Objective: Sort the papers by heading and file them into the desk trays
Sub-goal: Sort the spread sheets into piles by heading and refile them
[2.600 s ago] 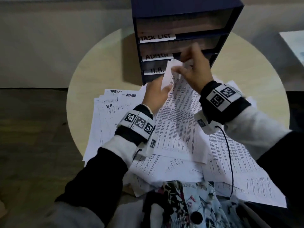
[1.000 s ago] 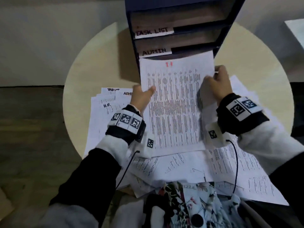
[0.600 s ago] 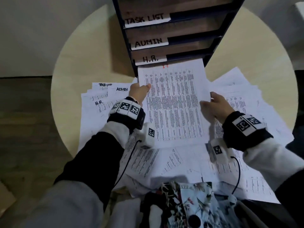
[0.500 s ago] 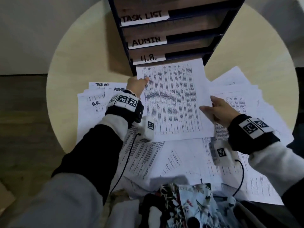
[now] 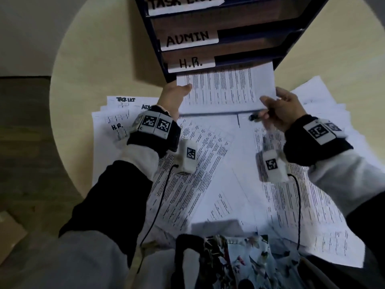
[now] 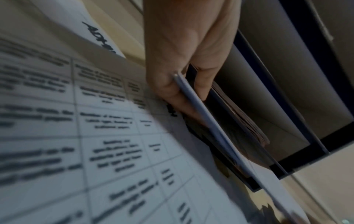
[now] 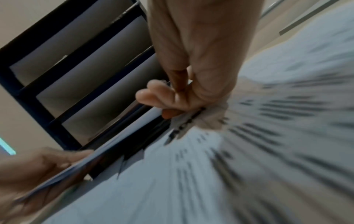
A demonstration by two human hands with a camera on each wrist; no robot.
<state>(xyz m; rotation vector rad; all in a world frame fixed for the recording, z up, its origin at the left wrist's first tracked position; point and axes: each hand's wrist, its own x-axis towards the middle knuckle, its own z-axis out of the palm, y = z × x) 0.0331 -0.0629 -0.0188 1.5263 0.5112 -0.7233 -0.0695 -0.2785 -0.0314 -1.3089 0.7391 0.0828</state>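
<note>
Since the earlier frames the held sheet [image 5: 226, 88] has gone further into the tray marked H.R. [image 5: 190, 63], so that its red heading is now hidden and only its near half shows outside the slot. Nearest the person, at the near edge of the round table [image 5: 87, 65], loose printed papers [image 5: 218, 174] lie overlapping in a wide spread, some angled across others. Above them the left hand [image 5: 174, 97] pinches the sheet's left edge, thumb on top and fingers [image 6: 172, 94] beneath, as the left wrist view shows. The right hand [image 5: 279, 109] grips the sheet's right near corner with curled fingers [image 7: 153, 94], and a dark pen [image 5: 255, 117] lies within the same grip. To the left of the left wrist, a fanned stack of papers [image 5: 118, 115] shows handwritten headings, among them H.R. and one that looks like TASK LIST. Farther on stands the dark blue tray unit [image 5: 239, 34] toward the far edge of the table, its slots labelled TASK LIST [image 5: 183, 3], ADMIN [image 5: 188, 39] and, lowest, H.R.
</note>
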